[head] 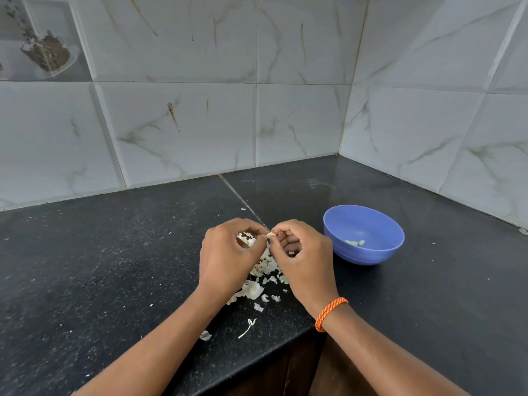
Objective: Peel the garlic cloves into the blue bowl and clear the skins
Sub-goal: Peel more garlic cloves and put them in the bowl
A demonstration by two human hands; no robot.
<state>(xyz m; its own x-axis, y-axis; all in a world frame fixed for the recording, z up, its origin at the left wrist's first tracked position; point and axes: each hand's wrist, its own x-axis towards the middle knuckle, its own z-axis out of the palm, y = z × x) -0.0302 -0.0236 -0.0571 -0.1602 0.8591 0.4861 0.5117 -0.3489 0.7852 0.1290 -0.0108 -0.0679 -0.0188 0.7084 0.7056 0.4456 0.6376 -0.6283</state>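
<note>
Both hands meet over the dark speckled tabletop (114, 267), just left of the bowl (363, 234). The left hand (228, 252) and the right hand (303, 252) each pinch the same clove (270, 236) with curled fingers, thumb tips nearly touching. Only a small pale, cream-coloured bit of the clove shows between the fingertips, so its long axis and which way it points cannot be told. The left hand also cups some papery white skin inside its curled fingers.

Below and between the hands lies a loose heap of skins (265, 270), white and flaky, spreading toward the tabletop's near edge, with a few stray flakes and one thin curled strip nearer the person.

The bowl is blue, round, upright, with ribbed outer wall, standing apart from the heap to the right. A few small pale yellowish peeled cloves (355, 242) lie at its bottom.

An orange braided band (331, 313) circles the right wrist.
</note>
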